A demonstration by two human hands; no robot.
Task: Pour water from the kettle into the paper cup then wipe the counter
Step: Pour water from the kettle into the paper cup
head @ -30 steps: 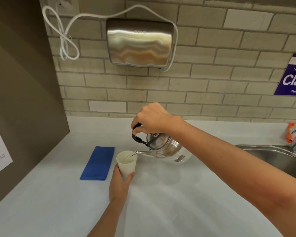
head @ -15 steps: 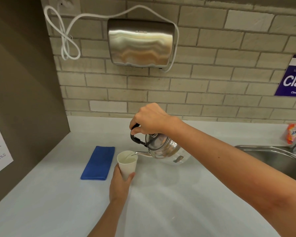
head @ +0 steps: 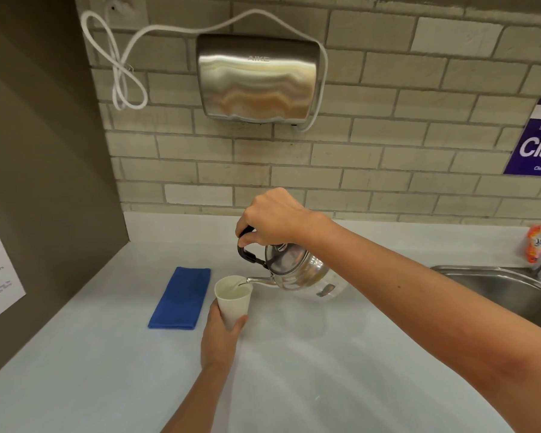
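Note:
A shiny steel kettle (head: pixel 297 270) with a black handle hangs tilted to the left above the counter (head: pixel 341 370), held at the handle by my right hand (head: pixel 272 215). Its thin spout reaches over the rim of a white paper cup (head: pixel 233 303). My left hand (head: pixel 221 334) wraps the cup's lower part and holds it just off the counter. A folded blue cloth (head: pixel 181 298) lies flat on the counter, to the left of the cup.
A steel sink (head: pixel 497 285) with a tap sits at the right, an orange packet (head: pixel 539 245) behind it. A metal hand dryer (head: pixel 258 81) with a white cable hangs on the tiled wall. A brown side panel (head: pixel 44 182) bounds the counter on the left.
The kettle, the cup and both hands have stayed almost in place; the kettle remains tilted over the cup.

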